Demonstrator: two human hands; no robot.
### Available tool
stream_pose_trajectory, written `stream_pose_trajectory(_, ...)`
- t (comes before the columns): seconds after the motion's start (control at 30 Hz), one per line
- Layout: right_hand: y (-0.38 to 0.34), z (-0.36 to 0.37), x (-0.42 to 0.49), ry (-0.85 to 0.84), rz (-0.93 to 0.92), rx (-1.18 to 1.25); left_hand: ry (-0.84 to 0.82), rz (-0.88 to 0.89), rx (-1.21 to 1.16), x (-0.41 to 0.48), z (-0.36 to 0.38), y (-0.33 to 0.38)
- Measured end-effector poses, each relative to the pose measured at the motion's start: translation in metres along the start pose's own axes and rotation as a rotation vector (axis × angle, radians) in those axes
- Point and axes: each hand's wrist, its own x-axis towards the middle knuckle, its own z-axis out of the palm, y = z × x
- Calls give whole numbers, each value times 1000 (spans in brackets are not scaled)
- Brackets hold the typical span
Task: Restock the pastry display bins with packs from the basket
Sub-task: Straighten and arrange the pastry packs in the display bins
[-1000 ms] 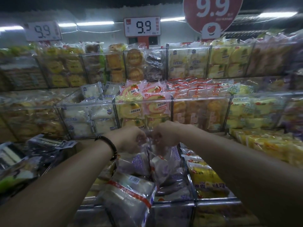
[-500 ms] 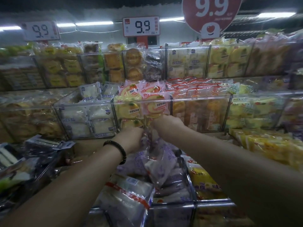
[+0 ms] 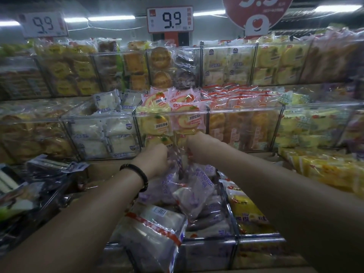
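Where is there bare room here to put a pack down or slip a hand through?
Bare brown ledge left of the left hand, between the white-bread bin and the dark packs. Crowded: the bin of purple-print packs below the right hand, the yellow packs beside it, the heaped pink rolls.

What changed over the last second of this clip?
The left hand and right hand rose slightly, away from the person, lifting the purple-printed packs they pinch by the top. Nothing let go; the red-banded pack and display bins stayed put.
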Motion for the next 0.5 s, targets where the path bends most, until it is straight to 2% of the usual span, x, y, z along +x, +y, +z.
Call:
stream_pose_trajectory(0.17, 0, 10, -3, -39, 42, 36, 8, -85, -15, -5, 1, 11)
stream_pose_trajectory(0.3, 4, 9, -12, 50, 71, 140, -6, -131, 12, -8, 2, 11)
stream_pose_trajectory(0.37, 7, 8, -17, 104, 91, 191, 45, -154, 7, -9, 1, 6)
stream_pose_trajectory(0.5, 13, 4, -26, 90, 77, 261, 189, -145, -3, -15, -6, -2)
